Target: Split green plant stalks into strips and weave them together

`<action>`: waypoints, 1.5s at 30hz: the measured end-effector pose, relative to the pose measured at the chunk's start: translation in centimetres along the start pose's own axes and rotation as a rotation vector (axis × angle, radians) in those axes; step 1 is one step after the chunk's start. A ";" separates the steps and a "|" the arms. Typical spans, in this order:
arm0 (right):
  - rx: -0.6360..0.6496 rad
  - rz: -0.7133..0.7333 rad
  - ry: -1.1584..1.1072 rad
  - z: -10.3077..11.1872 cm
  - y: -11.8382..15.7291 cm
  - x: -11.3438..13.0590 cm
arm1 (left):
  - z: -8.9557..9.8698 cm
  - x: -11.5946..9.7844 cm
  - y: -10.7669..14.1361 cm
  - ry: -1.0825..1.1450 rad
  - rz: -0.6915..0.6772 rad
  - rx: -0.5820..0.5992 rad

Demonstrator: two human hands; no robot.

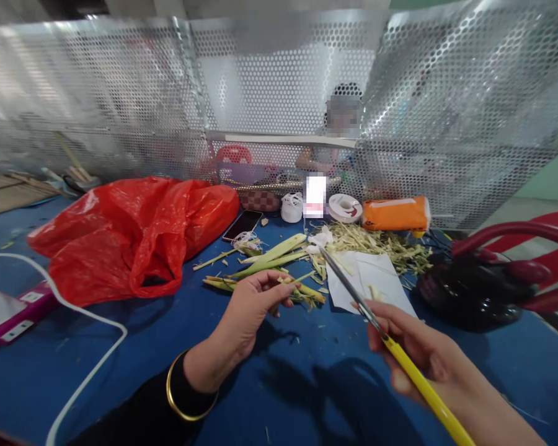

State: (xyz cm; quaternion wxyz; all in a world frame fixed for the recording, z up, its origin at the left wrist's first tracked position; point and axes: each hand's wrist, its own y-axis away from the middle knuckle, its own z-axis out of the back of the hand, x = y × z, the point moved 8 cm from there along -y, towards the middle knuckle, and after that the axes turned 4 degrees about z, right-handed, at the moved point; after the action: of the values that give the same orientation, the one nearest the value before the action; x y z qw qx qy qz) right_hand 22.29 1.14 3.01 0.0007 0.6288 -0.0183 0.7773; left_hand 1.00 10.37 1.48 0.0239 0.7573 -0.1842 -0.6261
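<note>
My left hand (pixel 255 306), with a gold bangle at the wrist, pinches a thin pale green plant strip (pixel 302 278) between thumb and fingertips. In my right hand (pixel 423 350) is a long yellow-handled tool (pixel 418 375) with a slim, tapering metal end pointing up and left. Its exact kind is unclear, as its lower end leaves the view. A small pale plant piece (pixel 376 291) shows by the right fingertips. Behind the left hand lie pale green stalks (pixel 272 251). White paper (pixel 369 279) lies beyond the right hand, under the tool's metal part.
Dry plant shreds (pixel 381 243) are heaped behind the paper. Left are a red plastic bag (pixel 134 235), a phone (pixel 243 225), a white cable (pixel 116 325) and a purple power strip (pixel 21 316). Right are an orange packet (pixel 395 214) and a glossy black object (pixel 469 297). A perforated metal screen (pixel 279 80) stands behind.
</note>
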 end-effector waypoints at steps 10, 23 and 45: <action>0.135 -0.019 0.260 -1.1 -0.3 -0.8 | 0.3 0.1 -0.1 0.195 0.064 -0.021; 0.116 0.039 0.311 -1.5 -0.3 -0.6 | -0.9 1.0 0.4 0.228 0.139 0.094; 0.161 0.091 0.323 -1.9 -0.5 0.5 | -1.1 0.8 0.4 0.194 0.121 0.133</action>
State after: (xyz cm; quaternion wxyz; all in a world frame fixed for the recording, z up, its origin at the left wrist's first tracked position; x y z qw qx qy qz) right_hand 20.36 1.64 3.12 -0.0819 0.4924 0.0157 0.8664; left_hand 2.03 9.51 1.09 0.0292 0.8017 -0.2675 -0.5337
